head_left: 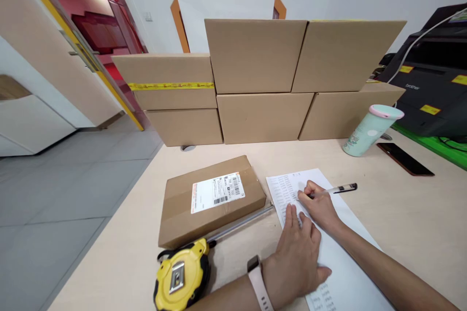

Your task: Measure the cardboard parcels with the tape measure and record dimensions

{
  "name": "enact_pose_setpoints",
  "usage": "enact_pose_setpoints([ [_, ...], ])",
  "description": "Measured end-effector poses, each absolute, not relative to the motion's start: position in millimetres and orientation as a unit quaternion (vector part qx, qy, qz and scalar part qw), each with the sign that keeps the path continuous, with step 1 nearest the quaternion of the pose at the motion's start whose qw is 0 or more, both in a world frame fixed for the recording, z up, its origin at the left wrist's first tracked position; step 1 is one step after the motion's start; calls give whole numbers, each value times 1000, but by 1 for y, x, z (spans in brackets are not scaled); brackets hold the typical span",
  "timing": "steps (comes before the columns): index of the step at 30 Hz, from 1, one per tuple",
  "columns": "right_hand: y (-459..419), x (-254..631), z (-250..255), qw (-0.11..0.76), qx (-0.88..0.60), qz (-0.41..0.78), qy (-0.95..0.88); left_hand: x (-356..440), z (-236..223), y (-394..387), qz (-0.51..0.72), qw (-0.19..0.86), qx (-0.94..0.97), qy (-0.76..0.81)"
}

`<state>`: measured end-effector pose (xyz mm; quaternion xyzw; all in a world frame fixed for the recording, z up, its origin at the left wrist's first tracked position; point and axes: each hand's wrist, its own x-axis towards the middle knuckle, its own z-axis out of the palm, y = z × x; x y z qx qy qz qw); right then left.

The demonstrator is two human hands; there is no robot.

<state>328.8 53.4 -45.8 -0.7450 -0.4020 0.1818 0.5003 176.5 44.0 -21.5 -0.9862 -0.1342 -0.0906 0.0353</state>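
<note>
A sheet of paper [352,257] with columns of small writing lies on the table. My right hand [321,206] grips a pen [343,188], its tip at the writing. Flat on the lower left of the sheet rests my left hand [297,252], fingers stretched out and holding nothing; a pale watch strap circles that wrist. Left of the paper is a cardboard parcel [182,204] with a white shipping label [218,192]. A yellow tape measure [182,274] sits in front of it, its blade [242,223] drawn out along the parcel's near edge.
Several cardboard boxes [264,116] are stacked along the table's back. A mint-green tumbler [372,131] and a phone [405,158] stand and lie at the right. Behind them is a black printer [434,87]. The table's left edge drops to a tiled floor [73,194].
</note>
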Motion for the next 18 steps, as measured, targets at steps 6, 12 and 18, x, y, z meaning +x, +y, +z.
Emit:
enact_pose_setpoints([
  [6, 52, 330, -46, 500, -744, 183, -404, 177, -22, 43, -94, 39, -986, -133],
  [12, 52, 329, -48, 499, -741, 187, -408, 177, -21, 44, -87, 33, -987, -131],
  [18, 53, 330, -49, 499, -743, 183, -406, 176, -20, 44, -89, 35, -987, -129],
])
